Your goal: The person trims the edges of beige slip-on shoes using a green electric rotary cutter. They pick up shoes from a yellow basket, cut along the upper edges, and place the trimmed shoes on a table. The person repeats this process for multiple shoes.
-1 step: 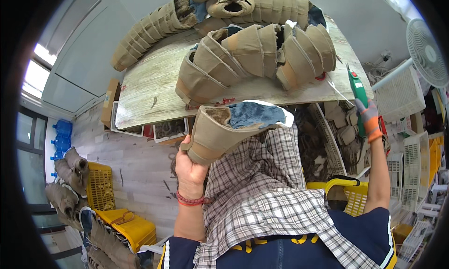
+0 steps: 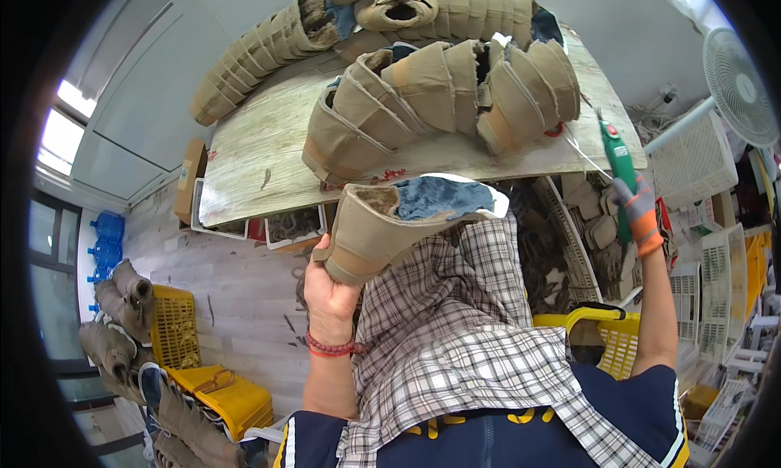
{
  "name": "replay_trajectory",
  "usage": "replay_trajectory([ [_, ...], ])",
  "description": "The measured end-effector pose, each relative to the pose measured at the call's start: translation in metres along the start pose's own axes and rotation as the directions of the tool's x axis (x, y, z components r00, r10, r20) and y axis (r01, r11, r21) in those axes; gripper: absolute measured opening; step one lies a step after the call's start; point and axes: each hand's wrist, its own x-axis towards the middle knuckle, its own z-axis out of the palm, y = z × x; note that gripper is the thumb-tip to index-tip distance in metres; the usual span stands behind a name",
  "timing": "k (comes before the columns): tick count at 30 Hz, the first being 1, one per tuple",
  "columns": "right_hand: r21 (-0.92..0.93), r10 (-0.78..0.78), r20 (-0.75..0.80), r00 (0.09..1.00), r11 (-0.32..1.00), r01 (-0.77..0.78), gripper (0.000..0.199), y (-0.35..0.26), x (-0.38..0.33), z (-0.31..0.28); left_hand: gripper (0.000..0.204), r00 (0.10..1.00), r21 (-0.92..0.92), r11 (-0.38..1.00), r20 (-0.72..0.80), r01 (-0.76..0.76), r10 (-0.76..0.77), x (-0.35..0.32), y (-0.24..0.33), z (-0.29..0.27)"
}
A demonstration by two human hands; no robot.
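Observation:
My left hand [image 2: 329, 293] is wrapped round the toe end of a tan fabric boot upper [image 2: 370, 238], which I hold above my lap. Brown fur lines its opening, and blue plush with a white edge shows toward the right. Over at the right of the table, my right hand [image 2: 637, 212], in a grey and orange glove, grips a slim green handheld power tool [image 2: 618, 155]. The tool has a red button and a thin metal tip pointing away from me. Between tool and upper there is a wide gap. More nested tan uppers [image 2: 439, 85] lie on the table [image 2: 252, 163].
Far back, another row of uppers [image 2: 260, 57] curves across the table. Crates of scraps [image 2: 561, 248] sit beneath it. A white fan [image 2: 740, 85] stands at right. Yellow baskets [image 2: 175, 325] and stacked uppers are at left; another yellow basket [image 2: 620, 342] is by my right side.
The whole view has shifted very slightly. The green tool's tip leans a little more to the left; the boot upper stays in my left hand.

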Motion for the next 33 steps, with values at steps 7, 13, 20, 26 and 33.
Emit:
replay_trajectory([
  [7, -0.166, -0.466, 0.202, 0.861, 0.851, 0.499, 0.057, -0.087, -0.115, 0.062, 0.035, 0.993, -0.089, 0.991, 0.062, 0.103, -0.098, -0.006, 0.003, 0.0],
  [13, -0.388, -0.762, 0.388, 0.519, 0.375, 0.842, 0.071, -0.119, -0.12, 0.067, 0.035, 0.994, -0.081, 0.992, 0.048, 0.099, -0.095, -0.018, 0.012, 0.001],
  [20, -0.354, -0.78, 0.454, 0.43, 0.285, 0.891, 0.075, -0.119, -0.117, 0.06, 0.035, 0.996, -0.029, 0.998, 0.066, 0.055, -0.053, -0.025, 0.014, -0.003],
  [26, -0.304, -0.77, 0.493, 0.405, 0.284, 0.91, 0.076, -0.12, -0.116, 0.061, 0.037, 0.988, -0.074, 0.991, 0.113, 0.116, -0.107, -0.027, 0.012, -0.003],
  [33, -0.268, -0.802, 0.473, 0.364, 0.262, 0.927, 0.075, -0.128, -0.121, 0.066, 0.036, 0.992, -0.026, 0.994, 0.078, 0.105, -0.102, -0.025, 0.003, 0.0],
])
